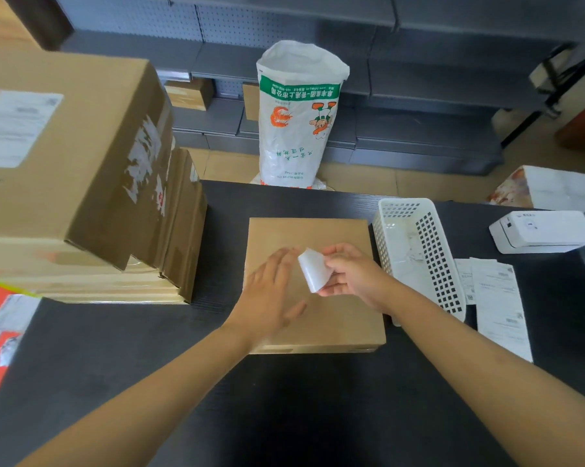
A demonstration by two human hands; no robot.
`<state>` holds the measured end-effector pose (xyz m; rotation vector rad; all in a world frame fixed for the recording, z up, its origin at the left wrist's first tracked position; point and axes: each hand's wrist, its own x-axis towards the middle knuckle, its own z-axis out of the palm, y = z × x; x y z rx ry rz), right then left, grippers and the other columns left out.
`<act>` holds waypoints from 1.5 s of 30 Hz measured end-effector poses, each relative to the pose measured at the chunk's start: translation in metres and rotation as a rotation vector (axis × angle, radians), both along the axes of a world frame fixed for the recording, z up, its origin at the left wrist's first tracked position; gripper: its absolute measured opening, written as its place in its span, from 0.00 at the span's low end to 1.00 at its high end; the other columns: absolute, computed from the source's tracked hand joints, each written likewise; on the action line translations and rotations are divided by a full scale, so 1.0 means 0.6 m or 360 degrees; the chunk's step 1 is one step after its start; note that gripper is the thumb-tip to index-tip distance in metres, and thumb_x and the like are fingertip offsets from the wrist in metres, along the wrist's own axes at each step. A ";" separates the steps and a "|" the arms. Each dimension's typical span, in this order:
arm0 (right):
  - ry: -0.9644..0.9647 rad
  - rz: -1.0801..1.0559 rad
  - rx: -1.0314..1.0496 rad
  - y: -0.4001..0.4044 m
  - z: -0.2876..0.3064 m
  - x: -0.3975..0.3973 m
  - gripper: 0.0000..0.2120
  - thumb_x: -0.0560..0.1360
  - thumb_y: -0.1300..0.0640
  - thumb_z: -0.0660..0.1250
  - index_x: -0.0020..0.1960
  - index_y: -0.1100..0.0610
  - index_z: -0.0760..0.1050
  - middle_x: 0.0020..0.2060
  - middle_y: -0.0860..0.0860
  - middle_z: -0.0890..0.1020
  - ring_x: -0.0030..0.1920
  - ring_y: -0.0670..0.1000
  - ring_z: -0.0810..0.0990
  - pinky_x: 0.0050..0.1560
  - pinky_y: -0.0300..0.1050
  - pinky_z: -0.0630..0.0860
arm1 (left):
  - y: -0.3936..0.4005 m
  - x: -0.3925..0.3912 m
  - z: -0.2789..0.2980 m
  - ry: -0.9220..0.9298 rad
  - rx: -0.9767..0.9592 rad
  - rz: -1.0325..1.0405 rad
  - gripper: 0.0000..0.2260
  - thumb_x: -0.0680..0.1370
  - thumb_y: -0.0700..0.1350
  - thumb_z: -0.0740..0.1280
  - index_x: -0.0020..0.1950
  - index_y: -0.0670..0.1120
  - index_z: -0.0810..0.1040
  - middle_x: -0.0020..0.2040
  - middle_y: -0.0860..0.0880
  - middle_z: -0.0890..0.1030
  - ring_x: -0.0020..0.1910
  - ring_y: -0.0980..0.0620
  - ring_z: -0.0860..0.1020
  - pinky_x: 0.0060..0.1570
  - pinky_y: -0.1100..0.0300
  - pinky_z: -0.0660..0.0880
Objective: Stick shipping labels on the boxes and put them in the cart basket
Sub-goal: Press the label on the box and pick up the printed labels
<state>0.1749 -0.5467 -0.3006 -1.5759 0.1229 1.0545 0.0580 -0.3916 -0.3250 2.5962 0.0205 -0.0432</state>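
1. A flat, square brown cardboard box (331, 318) lies on the black wood-grain table (284, 399), directly in front of the person.
2. The left hand (270, 294) is spread palm-down over the left part of the box top, fingers straight; motion blur prevents confirming contact.
3. The right hand (351, 274) pinches a small white curled label sheet (313, 269) between thumb and fingers, above the centre of the box. Whether this is the label itself or its backing cannot be told.
4. The two hands are close together, the label sheet between them.
5. A white perforated plastic basket (419, 254) stands just beside the box's right edge and holds crumpled white paper scraps.
6. White printed shipping labels (496, 298) lie flat on the table to the right of the basket.
7. A white label printer (543, 230) sits behind those labels at the table's right side.
8. A stack of brown cardboard cartons (82, 163) occupies the left of the table; the top one is tilted and carries a white label.
9. A white woven sack with green and orange print (297, 119) stands upright on the floor beyond the table, before grey metal shelving (435, 79).
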 end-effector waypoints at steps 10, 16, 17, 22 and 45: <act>-0.0338 -0.0123 -0.0320 -0.087 0.001 -0.036 0.10 0.79 0.56 0.62 0.57 0.55 0.78 0.51 0.52 0.81 0.49 0.51 0.80 0.41 0.38 0.75 | -0.072 0.051 0.020 -0.0144 -0.0205 -0.0349 0.24 0.75 0.49 0.70 0.68 0.54 0.66 0.65 0.53 0.70 0.55 0.53 0.76 0.50 0.66 0.69; -0.0200 -0.0423 -0.0328 -0.172 -0.008 -0.045 0.11 0.80 0.56 0.59 0.48 0.52 0.80 0.43 0.52 0.80 0.39 0.49 0.76 0.40 0.39 0.74 | -0.145 0.100 0.031 0.0048 -0.0475 -0.0140 0.08 0.78 0.45 0.65 0.55 0.52 0.69 0.50 0.54 0.73 0.48 0.54 0.76 0.40 0.66 0.70; -0.0223 -0.0504 -0.0359 -0.190 -0.010 -0.044 0.11 0.80 0.56 0.58 0.50 0.53 0.80 0.44 0.52 0.80 0.39 0.49 0.76 0.40 0.39 0.74 | -0.162 0.111 0.035 0.0065 -0.0475 -0.0114 0.06 0.78 0.45 0.64 0.52 0.53 0.69 0.47 0.54 0.74 0.45 0.54 0.76 0.38 0.66 0.69; -0.0405 -0.0803 -0.0521 -0.300 -0.025 -0.037 0.11 0.81 0.57 0.56 0.51 0.55 0.77 0.44 0.53 0.81 0.39 0.49 0.78 0.38 0.38 0.75 | -0.264 0.172 0.041 0.0154 -0.0398 -0.0075 0.09 0.78 0.41 0.61 0.58 0.44 0.68 0.55 0.47 0.73 0.45 0.54 0.74 0.35 0.65 0.69; -0.0456 -0.0171 -0.0721 -0.558 -0.071 0.067 0.13 0.81 0.58 0.55 0.46 0.53 0.77 0.40 0.52 0.81 0.38 0.48 0.79 0.34 0.33 0.72 | -0.397 0.244 -0.034 0.0481 0.0695 0.0257 0.21 0.71 0.54 0.74 0.54 0.45 0.70 0.52 0.46 0.79 0.47 0.47 0.80 0.42 0.55 0.77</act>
